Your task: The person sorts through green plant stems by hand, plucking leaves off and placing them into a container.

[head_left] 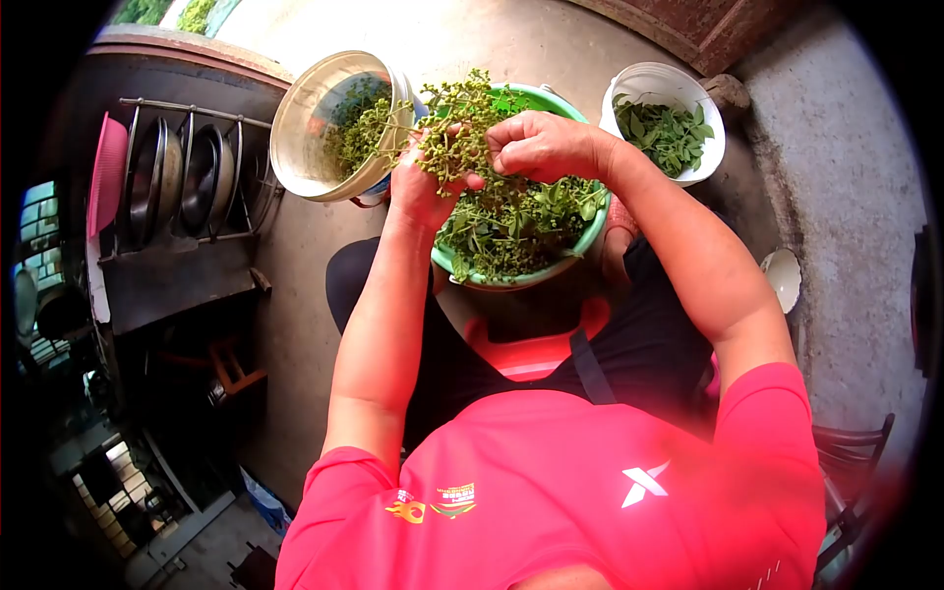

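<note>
My left hand (423,187) is closed around a bunch of green berry sprigs (460,123), its clusters of small round berries spreading above the fingers. Close against the bunch's right side, my right hand (551,147) has its fingers pinched together; what is between the fingertips is hidden. Both hands are over a green tub (596,234) standing between my knees. Leafy stems with berry clusters (521,231) fill much of it. At the left, a whitish bucket (293,128) holds more berry clusters (359,133). To the right, a white bucket (716,152) contains loose green leaves (664,136).
A metal rack (187,106) with pans and a pink basin (106,172) stands at the left. A white bowl (784,278) sits by the wall on the right. Below the tub shows a red plastic stool (526,356). A dark chair (855,447) is at lower right.
</note>
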The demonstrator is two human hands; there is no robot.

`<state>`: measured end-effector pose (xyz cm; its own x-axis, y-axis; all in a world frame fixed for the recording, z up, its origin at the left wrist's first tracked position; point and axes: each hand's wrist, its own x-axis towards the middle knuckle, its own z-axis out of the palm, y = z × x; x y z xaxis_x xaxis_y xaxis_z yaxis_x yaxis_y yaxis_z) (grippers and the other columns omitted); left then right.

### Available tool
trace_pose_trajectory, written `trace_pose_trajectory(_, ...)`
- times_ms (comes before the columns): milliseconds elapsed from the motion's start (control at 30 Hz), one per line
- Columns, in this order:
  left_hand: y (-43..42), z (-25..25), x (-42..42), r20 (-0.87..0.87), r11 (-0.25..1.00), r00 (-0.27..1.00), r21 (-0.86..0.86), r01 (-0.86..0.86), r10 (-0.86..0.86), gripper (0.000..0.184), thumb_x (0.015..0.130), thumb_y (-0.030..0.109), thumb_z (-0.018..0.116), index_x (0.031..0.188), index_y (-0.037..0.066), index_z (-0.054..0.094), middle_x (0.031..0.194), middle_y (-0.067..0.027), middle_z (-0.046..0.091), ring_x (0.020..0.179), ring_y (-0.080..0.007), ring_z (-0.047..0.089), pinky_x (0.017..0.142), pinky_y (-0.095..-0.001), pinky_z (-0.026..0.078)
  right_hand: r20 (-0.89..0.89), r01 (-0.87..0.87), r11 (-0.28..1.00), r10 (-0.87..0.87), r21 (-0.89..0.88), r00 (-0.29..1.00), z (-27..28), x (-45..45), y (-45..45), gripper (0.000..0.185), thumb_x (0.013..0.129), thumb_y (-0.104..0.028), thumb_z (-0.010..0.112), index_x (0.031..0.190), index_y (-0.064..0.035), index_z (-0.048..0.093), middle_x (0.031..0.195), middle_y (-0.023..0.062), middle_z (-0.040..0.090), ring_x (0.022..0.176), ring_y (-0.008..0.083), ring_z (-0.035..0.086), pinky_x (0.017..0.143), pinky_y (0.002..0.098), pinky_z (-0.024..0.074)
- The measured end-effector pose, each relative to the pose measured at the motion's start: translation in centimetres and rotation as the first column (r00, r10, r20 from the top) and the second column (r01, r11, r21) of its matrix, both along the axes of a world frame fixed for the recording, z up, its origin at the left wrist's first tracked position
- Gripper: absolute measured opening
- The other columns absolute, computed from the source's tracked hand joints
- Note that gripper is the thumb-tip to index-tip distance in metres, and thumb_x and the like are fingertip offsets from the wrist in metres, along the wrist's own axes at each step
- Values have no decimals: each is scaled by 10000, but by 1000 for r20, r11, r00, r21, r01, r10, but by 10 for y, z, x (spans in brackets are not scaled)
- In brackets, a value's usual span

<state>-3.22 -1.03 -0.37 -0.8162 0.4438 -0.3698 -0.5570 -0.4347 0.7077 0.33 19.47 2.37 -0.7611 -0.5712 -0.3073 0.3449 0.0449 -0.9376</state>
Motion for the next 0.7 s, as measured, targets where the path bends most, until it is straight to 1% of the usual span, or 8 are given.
trace_pose_trajectory(100,1,5,2,3,999,999,-3,41,-41,233,937,230,438,1020,33,530,920,-103,612,750,-248,627,451,-350,527,89,-12,999,16,-47,996,3,0,4,74,794,-161,532,734,-119,542,573,-91,397,465,15,334,407,187,236)
trace_pose_trajectory(200,0,8,4,5,995,995,0,95,-95,250,940,250,422,1000,34,531,905,-109,611,732,-258,626,435,-332,504,-22,62,996,-61,65,998,4,-3,3,80,789,-151,518,730,-110,554,568,-86,396,460,20,325,405,187,234)
trace_pose_trajectory(300,-5,0,1,156,995,984,65,81,-90,266,946,257,385,988,36,527,906,-112,601,665,-225,585,386,-232,388,20,73,996,-74,47,997,-6,-1,10,80,786,-147,525,726,-107,560,572,-82,403,457,24,326,402,190,233)
trace_pose_trajectory(333,-6,1,-1,164,978,981,196,73,-106,258,941,247,390,994,37,532,899,-106,596,642,-203,547,378,-209,357,63,45,999,-44,-17,997,-8,-3,13,69,792,-142,533,741,-107,564,577,-82,412,461,21,337,399,191,235)
trace_pose_trajectory(567,-13,0,3,196,957,941,153,248,-275,304,943,324,447,1059,54,529,903,-93,592,632,-194,553,350,-214,375,58,181,984,-181,9,982,-11,0,10,98,792,-182,588,729,-107,593,586,-64,458,468,35,370,413,202,291)
trace_pose_trajectory(633,-11,1,7,139,947,945,170,272,-296,251,917,289,519,1065,86,520,896,-75,595,629,-184,573,340,-219,376,-81,179,983,-176,37,981,-24,-6,8,139,799,-195,593,756,-63,602,610,-32,499,511,65,438,472,230,372)
trace_pose_trajectory(667,-10,3,8,137,947,945,169,272,-296,251,917,289,519,1065,86,520,896,-75,595,629,-184,573,340,-219,376,-255,115,960,-48,255,966,-28,-10,13,194,843,-136,584,994,-20,622,857,-2,641,758,58,544,687,221,451)
trace_pose_trajectory(700,-9,7,9,64,947,948,101,306,-313,233,891,247,566,1064,99,517,893,-63,597,613,-172,577,339,-220,382,-384,143,922,7,361,923,-14,-5,11,218,837,-150,599,1003,-10,614,846,14,642,795,87,544,765,268,447)
